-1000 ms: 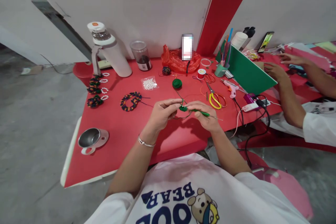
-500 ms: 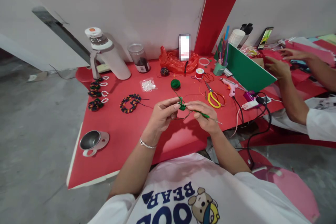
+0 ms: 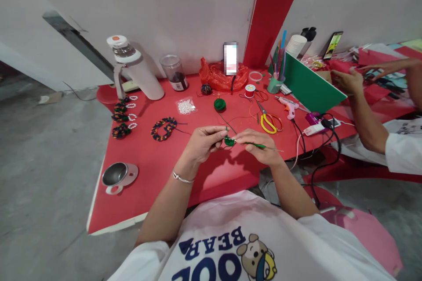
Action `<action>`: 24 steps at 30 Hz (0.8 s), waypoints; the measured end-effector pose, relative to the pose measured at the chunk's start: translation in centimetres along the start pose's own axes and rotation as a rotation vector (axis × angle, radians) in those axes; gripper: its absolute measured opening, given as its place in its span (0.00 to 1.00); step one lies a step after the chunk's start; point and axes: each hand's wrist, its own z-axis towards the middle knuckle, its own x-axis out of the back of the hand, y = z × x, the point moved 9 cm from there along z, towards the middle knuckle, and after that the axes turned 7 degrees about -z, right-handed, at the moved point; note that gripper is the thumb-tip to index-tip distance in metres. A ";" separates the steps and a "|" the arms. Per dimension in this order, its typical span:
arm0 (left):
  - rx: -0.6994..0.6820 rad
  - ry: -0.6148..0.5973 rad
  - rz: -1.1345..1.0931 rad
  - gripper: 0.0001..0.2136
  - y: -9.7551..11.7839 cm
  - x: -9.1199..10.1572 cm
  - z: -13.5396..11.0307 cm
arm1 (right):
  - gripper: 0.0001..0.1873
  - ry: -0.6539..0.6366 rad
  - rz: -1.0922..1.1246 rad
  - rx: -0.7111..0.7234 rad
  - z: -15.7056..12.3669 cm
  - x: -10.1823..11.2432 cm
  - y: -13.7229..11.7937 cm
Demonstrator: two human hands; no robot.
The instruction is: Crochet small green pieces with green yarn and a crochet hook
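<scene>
My left hand (image 3: 206, 144) pinches a small green crochet piece (image 3: 229, 141) above the red table. My right hand (image 3: 259, 145) grips a crochet hook (image 3: 260, 145) with a green handle, its tip at the green piece. A strand of green yarn runs from the piece to a green yarn ball (image 3: 220, 104) farther back. Left of my hands a multicoloured crocheted ring (image 3: 164, 129) with dark yarn tails lies flat. A dark multicoloured yarn ball (image 3: 206, 89) rests near the red plastic bag.
Scissors (image 3: 268, 119), a thread spool (image 3: 249, 91) and a pink glue gun (image 3: 289, 106) lie to the right. A mug (image 3: 119, 176), a large flask (image 3: 141, 72) and a bead packet (image 3: 186, 106) stand or lie leftward. A co-worker's hands (image 3: 349, 82) are beyond a green board (image 3: 310, 83).
My hands have lowered slightly, and the hook has shifted a little to the right. The green yarn looks straighter. The co-worker's hands have moved.
</scene>
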 end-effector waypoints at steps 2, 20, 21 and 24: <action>0.007 -0.016 -0.016 0.22 0.1 0.0 0.0 | 0.12 0.015 0.017 -0.008 -0.1 0.1 0.1; -0.058 -0.027 0.089 0.22 1.3 0.1 -0.4 | 0.12 0.030 -0.052 0.061 0.6 0.1 -0.7; -0.069 -0.017 0.106 0.22 1.4 0.2 -0.4 | 0.12 0.015 -0.065 0.074 0.7 0.0 -0.9; -0.119 0.001 0.157 0.22 1.8 0.4 -0.5 | 0.12 -0.013 -0.091 0.094 0.7 -0.4 -1.0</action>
